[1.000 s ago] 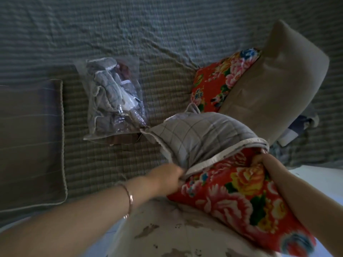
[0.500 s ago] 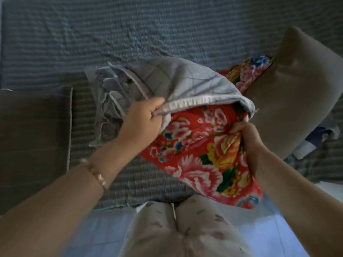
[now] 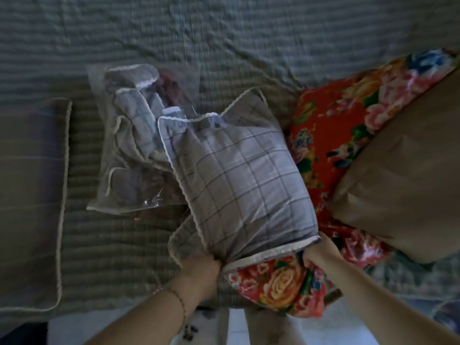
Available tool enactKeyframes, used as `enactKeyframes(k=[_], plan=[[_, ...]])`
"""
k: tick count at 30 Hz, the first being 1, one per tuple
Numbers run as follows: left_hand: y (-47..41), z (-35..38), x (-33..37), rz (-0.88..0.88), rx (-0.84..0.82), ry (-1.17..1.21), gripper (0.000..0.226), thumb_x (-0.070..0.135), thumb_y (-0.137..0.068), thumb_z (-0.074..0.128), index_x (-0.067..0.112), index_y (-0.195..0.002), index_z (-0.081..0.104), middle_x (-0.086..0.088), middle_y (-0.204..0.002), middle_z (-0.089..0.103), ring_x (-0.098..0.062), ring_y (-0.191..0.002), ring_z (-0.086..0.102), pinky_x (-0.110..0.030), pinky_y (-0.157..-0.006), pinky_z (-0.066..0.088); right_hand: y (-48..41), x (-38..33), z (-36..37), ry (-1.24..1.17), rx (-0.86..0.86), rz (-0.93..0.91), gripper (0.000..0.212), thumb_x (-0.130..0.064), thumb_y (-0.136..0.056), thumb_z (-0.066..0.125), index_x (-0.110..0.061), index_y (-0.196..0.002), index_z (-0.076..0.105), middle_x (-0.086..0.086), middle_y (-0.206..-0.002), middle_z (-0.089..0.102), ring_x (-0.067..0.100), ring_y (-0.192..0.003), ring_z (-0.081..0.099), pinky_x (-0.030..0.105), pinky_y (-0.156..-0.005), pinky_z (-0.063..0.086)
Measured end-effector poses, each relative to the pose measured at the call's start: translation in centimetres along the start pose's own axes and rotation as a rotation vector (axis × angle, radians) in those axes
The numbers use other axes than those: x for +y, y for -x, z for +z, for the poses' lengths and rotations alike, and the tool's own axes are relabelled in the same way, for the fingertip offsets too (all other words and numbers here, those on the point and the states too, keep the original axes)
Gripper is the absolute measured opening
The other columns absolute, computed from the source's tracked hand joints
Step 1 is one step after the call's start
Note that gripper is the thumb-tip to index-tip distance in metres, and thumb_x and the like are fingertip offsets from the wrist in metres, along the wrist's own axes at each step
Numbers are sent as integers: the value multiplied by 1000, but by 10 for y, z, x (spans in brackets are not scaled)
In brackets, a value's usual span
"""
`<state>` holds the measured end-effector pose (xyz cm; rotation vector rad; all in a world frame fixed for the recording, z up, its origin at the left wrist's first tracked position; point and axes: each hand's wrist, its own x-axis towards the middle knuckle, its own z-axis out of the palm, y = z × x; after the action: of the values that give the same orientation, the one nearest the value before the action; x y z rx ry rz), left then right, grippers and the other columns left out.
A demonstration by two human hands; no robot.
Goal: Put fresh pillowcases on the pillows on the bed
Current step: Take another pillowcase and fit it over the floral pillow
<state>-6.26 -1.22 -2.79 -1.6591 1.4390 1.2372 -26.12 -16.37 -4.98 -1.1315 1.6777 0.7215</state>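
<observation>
A grey-green ribbed bedspread (image 3: 224,33) covers the whole bed, creased in long folds across its far part. The bed's near edge runs along the bottom of the view, with pale floor (image 3: 236,324) below it.

A flat, dull purple pillow with pale piping (image 3: 29,200) lies at the left, square to the near edge. A strip of bare spread separates it from a clear plastic bag of folded grey fabric (image 3: 134,155).

In the middle lies a red floral pillow (image 3: 278,285), most of it inside a grey checked pillowcase with white piping (image 3: 239,185). Only its near end sticks out of the open hem, and that end overhangs the bed's edge. The pillowcase's far left side lies over the plastic bag. Its right side touches a second red floral pillow (image 3: 331,135), which is partly under a large plain tan pillow (image 3: 403,185) at the right.

The left hand (image 3: 201,267) is clenched round bunched fabric at the left end of the hem, and a thin bracelet (image 3: 179,297) circles its wrist. The right hand (image 3: 318,255) has its fingers curled over the right end of the hem, where it meets the floral cloth.

Open space is the far half of the bed and the patch near the left forearm. The right side is crowded with pillows.
</observation>
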Motion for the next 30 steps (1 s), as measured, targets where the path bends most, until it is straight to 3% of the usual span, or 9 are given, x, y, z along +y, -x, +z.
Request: enactKeyframes(k=[3, 5, 8, 10, 13, 17, 21, 27, 30], plan=[[-10, -53, 0, -35, 48, 343, 58, 67, -74, 45, 13, -81, 65, -5, -84, 67, -24, -84, 61, -26, -63, 42, -12, -16, -26, 159, 93, -81, 44, -6, -87, 53, 0, -129, 42, 18, -116, 53, 30, -104, 53, 30, -81, 44], [-15, -92, -16, -130, 308, 710, 53, 67, -69, 47, 16, -61, 57, 6, -57, 57, -19, -67, 60, -23, -51, 34, -15, -36, -46, 181, 288, -183, 44, -7, -86, 51, -3, -129, 42, 22, -128, 46, 37, -114, 47, 35, -88, 43], [-35, -131, -44, -301, 823, 875, 23, 47, -77, 64, 26, -83, 57, 8, -84, 61, -19, -86, 59, -30, -71, 47, -12, -86, -66, 145, 387, -556, 38, -10, -87, 50, -15, -125, 51, 10, -127, 49, 27, -105, 50, 30, -80, 41], [-51, -139, -53, -349, 820, 879, 35, 37, -78, 70, 14, -101, 59, -7, -104, 61, -26, -98, 57, -33, -80, 45, -12, -122, -67, 246, 275, -716, 41, -22, -92, 50, -19, -132, 46, 5, -134, 42, 25, -119, 42, 32, -91, 38], [-68, -137, -54, -324, 810, 1003, 25, 26, -76, 74, 8, -88, 62, -8, -90, 62, -27, -91, 58, -29, -73, 41, -21, -156, -62, 520, 284, -753, 46, -40, -92, 51, -21, -133, 43, 3, -136, 38, 27, -127, 33, 39, -102, 33], [-63, -132, -56, -307, 954, 1017, 20, 23, -73, 76, 16, -72, 58, 5, -66, 55, -18, -69, 55, -23, -62, 38, -27, -165, -62, 527, 344, -844, 22, -35, -90, 55, -18, -104, 59, 4, -115, 48, 26, -113, 39, 38, -95, 38], [-50, -130, -57, -243, 966, 960, 20, 23, -79, 71, 16, -67, 57, 9, -59, 52, -16, -63, 53, -25, -58, 39, -29, -160, -67, 572, 321, -988, 14, -29, -91, 55, -16, -94, 60, -2, -103, 47, 21, -105, 43, 34, -92, 35], [-34, -132, -30, 49, 964, 753, 20, 19, -83, 66, 13, -72, 51, 2, -74, 47, -11, -74, 42, -17, -65, 27, -30, -153, -70, 602, 315, -1043, 30, -27, -92, 54, -17, -120, 52, 3, -127, 44, 22, -121, 38, 34, -98, 32], [-28, -114, -29, 101, 858, 705, 20, 26, -87, 61, 18, -75, 47, 9, -69, 45, -11, -68, 44, -18, -59, 26, -32, -153, -71, 722, 345, -1050, 27, -30, -95, 47, -17, -116, 57, 4, -131, 39, 24, -121, 34, 36, -98, 29]])
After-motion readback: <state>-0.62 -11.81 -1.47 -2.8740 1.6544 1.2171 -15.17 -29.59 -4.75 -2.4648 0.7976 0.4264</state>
